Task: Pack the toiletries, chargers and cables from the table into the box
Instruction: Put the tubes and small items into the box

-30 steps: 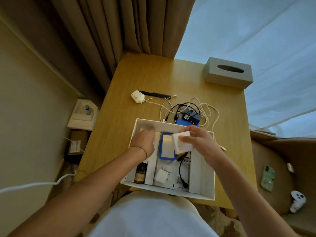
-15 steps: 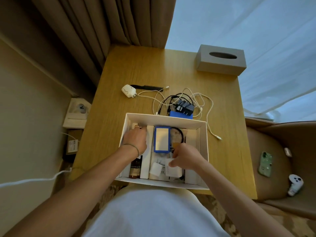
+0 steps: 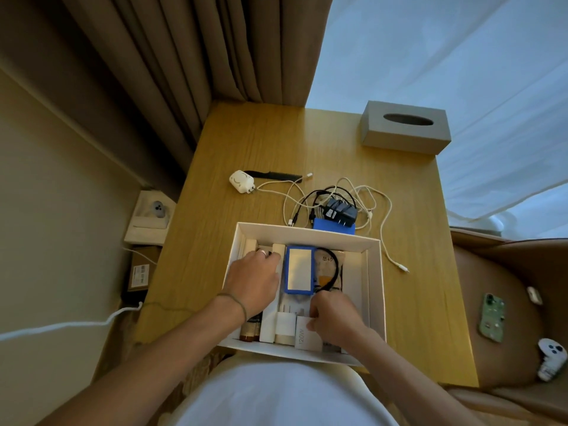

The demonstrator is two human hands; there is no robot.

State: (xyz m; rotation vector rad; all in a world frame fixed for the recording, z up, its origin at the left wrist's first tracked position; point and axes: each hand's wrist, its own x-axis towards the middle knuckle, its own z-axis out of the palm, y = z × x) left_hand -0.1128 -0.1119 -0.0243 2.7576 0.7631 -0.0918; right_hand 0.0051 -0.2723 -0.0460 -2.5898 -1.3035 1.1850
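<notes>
right hand (image 3: 333, 316) grips the white 120w charger (image 3: 308, 335) at its top edge, in the near part of the box (image 3: 373, 290), long axis near-far. it looks light, stiff & smooth, best held by the side faces. left hand (image 3: 255, 282) lies flat on the left items, holding nothing i can see. beyond the far wall, black adapter (image 3: 339, 210) w/ soft tangled cables (image 3: 368, 198), take them in a bunch; far left, white plug (image 3: 242, 181) & comb (image 3: 273, 174) lying left-right.

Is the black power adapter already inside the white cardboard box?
No, the black power adapter lies on the wooden table behind the white cardboard box, among tangled cables.
</notes>
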